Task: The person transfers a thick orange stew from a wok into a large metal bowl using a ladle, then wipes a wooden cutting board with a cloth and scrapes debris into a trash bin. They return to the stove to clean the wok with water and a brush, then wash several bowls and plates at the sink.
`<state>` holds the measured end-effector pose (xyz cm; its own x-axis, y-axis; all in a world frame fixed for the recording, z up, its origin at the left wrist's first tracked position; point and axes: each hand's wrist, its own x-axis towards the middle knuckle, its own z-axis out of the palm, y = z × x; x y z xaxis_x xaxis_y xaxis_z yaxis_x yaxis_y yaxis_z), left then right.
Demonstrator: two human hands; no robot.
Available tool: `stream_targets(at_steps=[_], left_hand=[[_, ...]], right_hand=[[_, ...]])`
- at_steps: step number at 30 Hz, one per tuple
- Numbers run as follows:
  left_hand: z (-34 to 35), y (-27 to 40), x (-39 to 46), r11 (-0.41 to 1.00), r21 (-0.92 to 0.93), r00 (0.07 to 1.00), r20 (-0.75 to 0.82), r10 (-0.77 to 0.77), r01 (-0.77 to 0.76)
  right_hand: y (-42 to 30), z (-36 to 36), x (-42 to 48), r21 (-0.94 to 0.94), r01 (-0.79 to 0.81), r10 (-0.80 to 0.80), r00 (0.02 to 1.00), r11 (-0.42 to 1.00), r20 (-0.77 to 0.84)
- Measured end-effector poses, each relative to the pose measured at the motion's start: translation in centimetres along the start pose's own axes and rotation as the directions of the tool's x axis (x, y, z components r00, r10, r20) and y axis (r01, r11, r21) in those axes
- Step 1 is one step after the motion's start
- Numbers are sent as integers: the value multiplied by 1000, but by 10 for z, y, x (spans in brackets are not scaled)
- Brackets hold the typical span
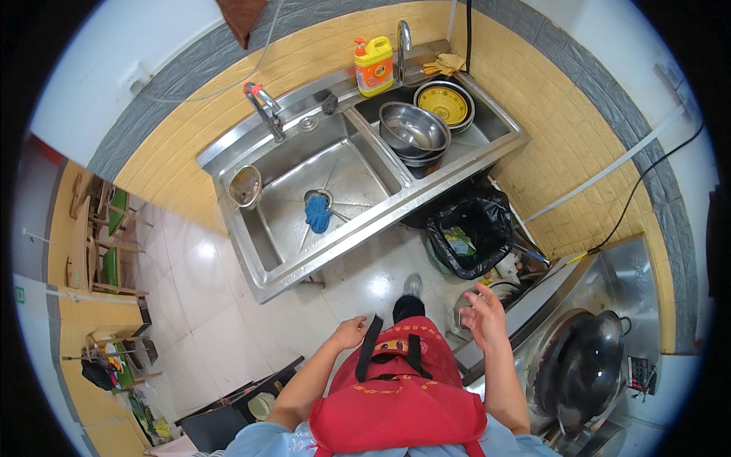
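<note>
My left hand is over the floor at the left edge of the red apron, its fingers curled with nothing visible in them. My right hand is raised on the apron's other side, empty, fingers apart. Ahead stands a stainless steel double sink. In its left basin a blue cloth lies by the drain, and a strainer sits at the left rim. The right basin holds stacked metal bowls and a yellow bowl. A yellow detergent bottle stands behind, near yellow rubber gloves.
A bin lined with a black bag stands below the sink's right end. At right a wok rests on a steel stove. Plates sit on a dark shelf at lower left. Wooden chairs stand far left on the tiled floor.
</note>
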<state>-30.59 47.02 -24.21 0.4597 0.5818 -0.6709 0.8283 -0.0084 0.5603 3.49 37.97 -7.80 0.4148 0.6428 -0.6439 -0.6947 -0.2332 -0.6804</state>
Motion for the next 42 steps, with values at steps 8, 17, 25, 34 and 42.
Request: stream_targets(at_steps=[8,17,25,34,42], left_hand=[[-101,104,18,966,-249,960,-249,-127,63],[-167,174,38,980,-198,883,-465,-65,-32],[-183,168,62,978,-202,740,-665,-106,-42],[-312,95,61,973,15,319,-946,-61,230],[-438,93,139,1000,11,604,-797,15,-11]], right_hand=[[-44,129,280,324,-295,223,944,899,242],[-39,213,455,290,-219,280,941,931,-188],[-106,190,434,-279,446,-461,887,851,12],[-180,187,367,-259,335,-338,941,906,35],[-147,211,296,-413,357,-343,933,838,110]])
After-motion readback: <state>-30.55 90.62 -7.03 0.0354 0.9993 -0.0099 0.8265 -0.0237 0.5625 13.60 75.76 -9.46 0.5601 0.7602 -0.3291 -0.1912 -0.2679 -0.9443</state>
